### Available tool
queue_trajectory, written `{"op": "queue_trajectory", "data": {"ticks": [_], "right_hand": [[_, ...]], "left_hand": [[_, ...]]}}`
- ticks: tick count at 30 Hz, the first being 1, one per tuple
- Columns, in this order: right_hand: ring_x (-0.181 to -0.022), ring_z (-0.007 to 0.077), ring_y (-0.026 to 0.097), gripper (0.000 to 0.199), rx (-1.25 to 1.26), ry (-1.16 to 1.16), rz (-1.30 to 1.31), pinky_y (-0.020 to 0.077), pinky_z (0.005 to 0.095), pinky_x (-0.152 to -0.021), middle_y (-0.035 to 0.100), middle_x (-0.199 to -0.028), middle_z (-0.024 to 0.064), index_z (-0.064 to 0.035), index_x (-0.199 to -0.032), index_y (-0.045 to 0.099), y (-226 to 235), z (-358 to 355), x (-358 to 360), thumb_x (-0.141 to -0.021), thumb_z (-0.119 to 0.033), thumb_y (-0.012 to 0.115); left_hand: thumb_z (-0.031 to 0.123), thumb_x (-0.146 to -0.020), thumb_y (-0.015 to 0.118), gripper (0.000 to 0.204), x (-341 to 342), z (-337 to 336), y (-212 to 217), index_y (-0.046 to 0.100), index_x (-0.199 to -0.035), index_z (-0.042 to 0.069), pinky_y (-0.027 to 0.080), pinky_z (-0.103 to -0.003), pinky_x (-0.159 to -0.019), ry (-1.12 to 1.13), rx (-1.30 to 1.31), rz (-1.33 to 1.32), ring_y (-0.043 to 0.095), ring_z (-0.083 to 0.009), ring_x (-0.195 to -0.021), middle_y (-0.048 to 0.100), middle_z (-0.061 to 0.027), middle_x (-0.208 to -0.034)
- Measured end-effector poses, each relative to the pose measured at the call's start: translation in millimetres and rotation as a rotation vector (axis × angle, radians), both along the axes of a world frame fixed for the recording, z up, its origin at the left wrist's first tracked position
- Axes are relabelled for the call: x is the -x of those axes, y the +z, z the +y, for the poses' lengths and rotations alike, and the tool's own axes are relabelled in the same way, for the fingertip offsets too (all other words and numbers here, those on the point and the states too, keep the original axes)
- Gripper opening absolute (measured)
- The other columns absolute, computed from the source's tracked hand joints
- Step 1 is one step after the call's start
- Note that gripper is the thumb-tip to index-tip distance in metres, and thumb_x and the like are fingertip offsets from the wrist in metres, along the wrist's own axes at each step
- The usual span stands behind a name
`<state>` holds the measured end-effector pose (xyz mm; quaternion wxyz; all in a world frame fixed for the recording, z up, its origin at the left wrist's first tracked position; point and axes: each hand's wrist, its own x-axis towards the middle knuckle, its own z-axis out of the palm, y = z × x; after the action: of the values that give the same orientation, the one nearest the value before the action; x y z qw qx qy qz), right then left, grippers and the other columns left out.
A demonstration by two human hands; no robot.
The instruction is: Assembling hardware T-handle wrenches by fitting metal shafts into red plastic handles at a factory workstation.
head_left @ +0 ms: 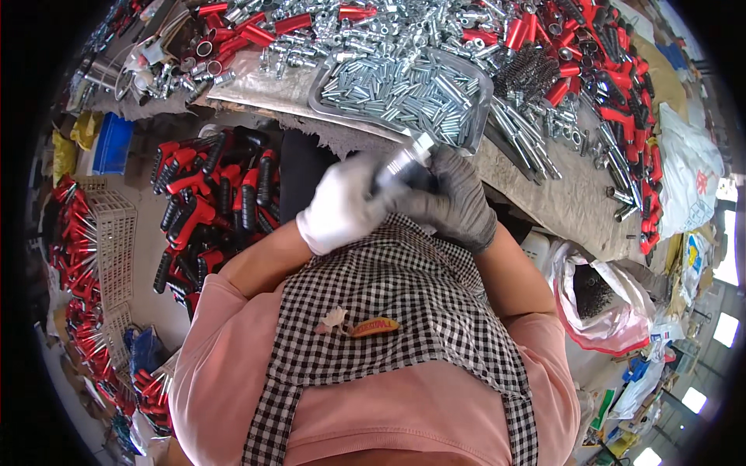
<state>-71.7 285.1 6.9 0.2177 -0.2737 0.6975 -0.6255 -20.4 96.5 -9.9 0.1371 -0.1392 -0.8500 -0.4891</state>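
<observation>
My left hand [342, 202], in a white glove, is smeared by motion. Its fingers close around the lower part of a silver metal cylinder [404, 161] with a pale tip, held upright at a tilt in front of my apron. On the other side, my right hand [458, 202] wears a dark grey glove, with its fingers curled against the same piece. A dark section shows between the hands, but blur hides its shape. Just beyond lies a clear plastic tray [480, 128] filled with short silver metal pins [396, 89].
Silver fittings [373, 35] and red tubes [256, 33] crowd the bench. Long metal rods [524, 136] and dark springs [528, 74] lie right of the tray. Red and black tool bodies [190, 217] pile up at left, beside a plastic crate [113, 241]. A white sack [571, 311] stands at right.
</observation>
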Motion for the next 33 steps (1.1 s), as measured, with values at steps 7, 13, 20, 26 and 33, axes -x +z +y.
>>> {"op": "queue_trajectory", "data": {"ticks": [7, 13, 20, 26, 33], "right_hand": [[-0.103, 0.0313, 0.064, 0.090, -0.387, 0.040, 0.437, 0.0494, 0.0372, -0.093, 0.065, -0.115, 0.0148, -0.0078, -0.146, 0.038, -27, 27, -22, -0.070, -0.026, 0.084], [-0.095, 0.0231, 0.065, 0.060, 0.127, -0.199, -0.854, 0.0546, 0.0353, -0.079, 0.066, -0.104, 0.0118, -0.0008, -0.132, 0.053, -54, 82, -40, -0.076, -0.010, 0.071], [-0.074, 0.0304, 0.064, 0.042, -0.030, -0.659, -1.237, 0.0537, 0.0384, -0.064, 0.067, -0.090, 0.0146, 0.0040, -0.113, 0.061, -210, 83, -46, -0.072, -0.004, 0.066], [-0.070, 0.0282, 0.063, 0.036, -0.022, -0.657, -1.170, 0.0535, 0.0379, -0.063, 0.066, -0.083, 0.0149, 0.0034, -0.106, 0.063, -240, 87, -41, -0.072, -0.007, 0.063], [-0.066, 0.0270, 0.063, 0.035, -0.047, -0.747, -1.156, 0.0531, 0.0356, -0.061, 0.067, -0.083, 0.0143, 0.0030, -0.107, 0.063, -227, 69, -32, -0.074, -0.010, 0.065]], "left_hand": [[0.021, -0.102, 0.045, 0.027, 19, -26, 16, 0.056, -0.090, 0.000, 0.056, -0.034, -0.074, 0.298, -1.234, -0.380, 0.063, -0.0218, -0.071, 0.062, -0.0118, -0.077], [0.020, -0.097, 0.051, 0.031, 22, 25, -117, 0.053, -0.121, 0.000, 0.043, -0.054, -0.101, -0.045, -2.117, -1.299, 0.060, -0.0334, -0.107, 0.060, -0.0176, -0.123], [0.031, -0.099, 0.048, 0.040, 35, 132, -266, 0.052, -0.134, 0.012, 0.045, -0.041, -0.100, -0.196, -1.621, -1.741, 0.056, -0.0227, -0.117, 0.058, -0.0089, -0.131], [0.034, -0.100, 0.045, 0.039, 32, 130, -299, 0.053, -0.132, 0.012, 0.048, -0.035, -0.093, -0.443, -1.424, -1.661, 0.057, -0.0189, -0.114, 0.061, -0.0080, -0.125], [0.035, -0.100, 0.045, 0.040, 35, 122, -291, 0.053, -0.132, 0.012, 0.048, -0.035, -0.093, -0.389, -1.358, -1.652, 0.057, -0.0191, -0.114, 0.060, -0.0081, -0.125]]}}
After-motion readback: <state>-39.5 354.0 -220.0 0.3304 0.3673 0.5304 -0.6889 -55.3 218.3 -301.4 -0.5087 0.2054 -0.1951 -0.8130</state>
